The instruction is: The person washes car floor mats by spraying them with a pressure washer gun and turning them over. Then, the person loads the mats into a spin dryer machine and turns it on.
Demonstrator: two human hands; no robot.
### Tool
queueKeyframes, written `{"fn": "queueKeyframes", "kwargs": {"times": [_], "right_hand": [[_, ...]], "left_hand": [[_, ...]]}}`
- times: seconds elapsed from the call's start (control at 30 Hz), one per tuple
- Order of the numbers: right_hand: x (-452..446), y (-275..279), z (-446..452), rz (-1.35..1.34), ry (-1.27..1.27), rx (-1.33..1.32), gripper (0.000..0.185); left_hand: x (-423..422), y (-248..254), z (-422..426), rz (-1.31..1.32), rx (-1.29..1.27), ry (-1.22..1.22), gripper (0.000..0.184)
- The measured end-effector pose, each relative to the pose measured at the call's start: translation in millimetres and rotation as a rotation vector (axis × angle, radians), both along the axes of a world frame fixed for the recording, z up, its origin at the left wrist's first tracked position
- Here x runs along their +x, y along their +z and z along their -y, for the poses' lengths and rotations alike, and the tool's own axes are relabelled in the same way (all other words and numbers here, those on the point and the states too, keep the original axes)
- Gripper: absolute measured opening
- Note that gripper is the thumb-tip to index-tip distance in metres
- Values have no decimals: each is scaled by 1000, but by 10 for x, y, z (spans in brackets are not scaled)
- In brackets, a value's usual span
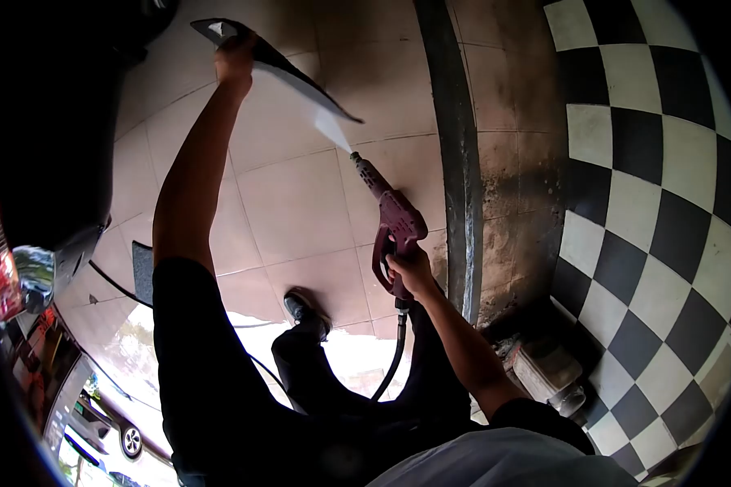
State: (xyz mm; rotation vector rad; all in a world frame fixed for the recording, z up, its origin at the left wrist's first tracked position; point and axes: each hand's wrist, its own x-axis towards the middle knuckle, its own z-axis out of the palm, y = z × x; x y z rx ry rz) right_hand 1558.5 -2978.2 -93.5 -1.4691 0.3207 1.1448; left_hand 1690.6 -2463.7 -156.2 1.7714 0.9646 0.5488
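Observation:
My left hand (234, 65), at the end of an outstretched arm, is closed on the upper end of a thin dark floor mat (288, 73). The mat is seen nearly edge-on, tilted and bowed above the tiles. My right hand (413, 274) grips a dark red pressure washer gun (402, 217) by its handle. A white fan of water (331, 132) leaves the nozzle and meets the mat's lower part. From the bottom of the handle, a black hose (400, 345) runs down past my legs. The trigger finger is partly hidden.
A black shoe (300, 307) stands on the beige tiled floor (288, 203). A dark car (49, 146) fills the left side. Behind my left arm lies a grey flat piece (142, 272). A checkered wall (638, 154) and a dark floor strip (455, 122) are on the right.

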Motion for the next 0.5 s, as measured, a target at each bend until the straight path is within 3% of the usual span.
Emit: {"fn": "queueKeyframes", "kwargs": {"times": [0.07,0.17,0.23,0.3,0.37,0.4,0.43,0.47,0.5], "right_hand": [[76,312,19,40,-12,-18,20],[253,739,58,145,-128,10,11],[354,896,88,143,-79,-33,11],[356,961,87,168,-34,-20,9],[293,1085,25,170,-8,4,8],[261,1107,-44,191,26,31,9],[213,1100,-118,169,49,44,8],[181,1098,-190,151,67,54,9],[144,1101,-261,134,85,65,11]], "left_hand": [[168,348,150,-228,412,-184,32],[240,628,435,-197,555,-269,28],[286,444,368,-302,664,-478,26],[307,125,326,-811,1211,-1093,27],[204,30,588,-1078,610,-983,32],[-58,95,847,-1104,528,-1035,36],[-394,219,1114,-1122,445,-1089,41],[-703,-143,1351,-1123,275,-1143,48],[-1161,-341,1701,-942,67,-1096,54]]}}
